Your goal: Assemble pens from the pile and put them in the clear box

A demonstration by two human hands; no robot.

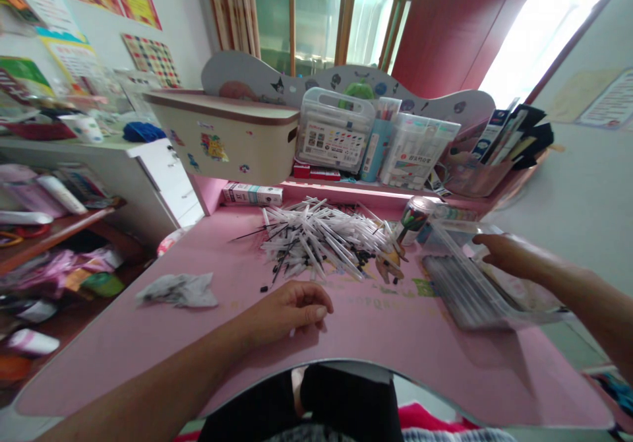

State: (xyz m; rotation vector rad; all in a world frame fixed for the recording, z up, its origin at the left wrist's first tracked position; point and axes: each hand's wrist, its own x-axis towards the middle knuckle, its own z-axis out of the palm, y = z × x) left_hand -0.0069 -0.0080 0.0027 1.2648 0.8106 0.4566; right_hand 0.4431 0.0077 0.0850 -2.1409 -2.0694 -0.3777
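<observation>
Left hand [291,307] resting on the pink table [366,340], fingers loosely curled, half open; just beyond them, a jumbled heap of slender white pen tubes [321,237], shafts pointing every which way. Over right, the right hand [497,249] is at the clear plastic box [472,269], fingers bent, grip impossible to tell. Inside, smooth straight rods [459,297] lie parallel, long axes slanting far-left to near-right.

Tangled heap of slim white pens [321,234], left of a clear plastic box [483,278] with parallel rods [459,290]
</observation>
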